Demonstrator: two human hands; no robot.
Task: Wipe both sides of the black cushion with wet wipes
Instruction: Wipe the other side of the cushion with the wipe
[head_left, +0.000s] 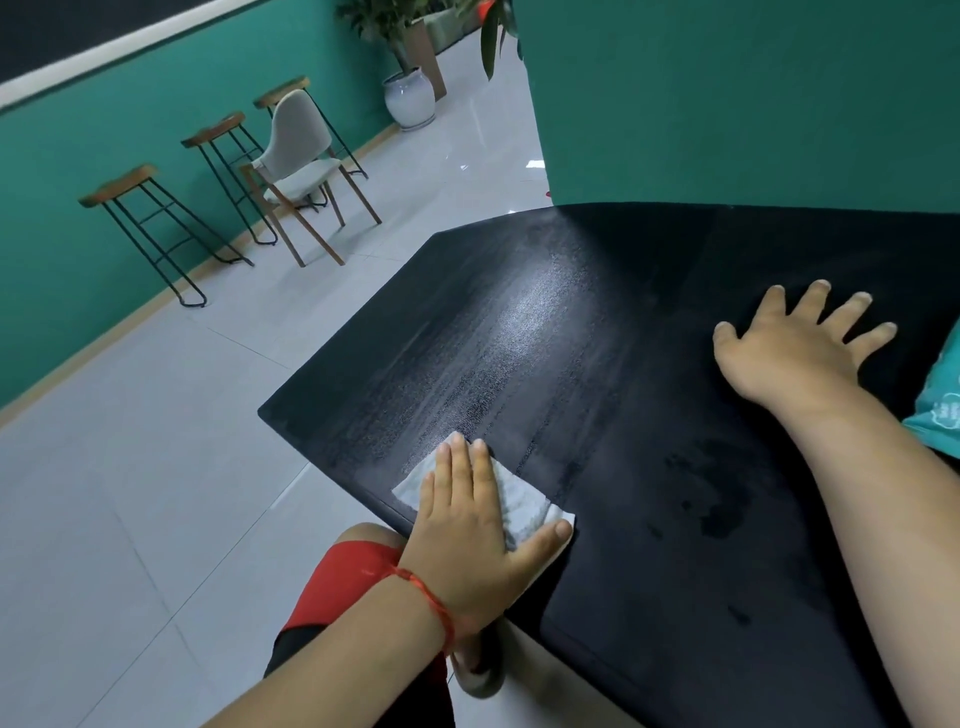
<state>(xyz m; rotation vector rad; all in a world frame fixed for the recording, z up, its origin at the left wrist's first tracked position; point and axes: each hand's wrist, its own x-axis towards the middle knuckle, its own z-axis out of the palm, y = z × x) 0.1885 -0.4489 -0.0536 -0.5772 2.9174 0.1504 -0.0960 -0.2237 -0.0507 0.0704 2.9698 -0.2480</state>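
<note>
From the head view, I see the large flat black cushion (597, 364) filling the centre and right of the frame, its left corner jutting out over the grey tiled floor (156, 467) and over a knee in red shorts (348, 571); what carries it underneath is hidden. My main worry is the edge. The white wet wipe (524, 506) sits at the lower-left rim of the cushion, so a stroke pulled further toward me would likely drag it off and onto the knee. Pressing hard on that overhanging corner could also tip or shift the cushion if the other hand eased off. The wipe looks slightly rumpled and may bunch under the palm instead of sliding flat. The damp sheen and streaks cover mostly the left half, so I judge the right half could get skipped, and the underside is not yet done. The left hand (467, 525), with a red string bracelet (431, 597) at the wrist, lies flat on the wipe. Its fingers (457, 462) are straight and close together and the thumb is spread onto the wipe's near corner, pressing rather than clutching. The right hand (795, 348), at centre right, has its fingers (841, 312) splayed wide and flat on the bare cushion, holding nothing. A teal soft pack (940, 400) lies at the right edge.
</note>
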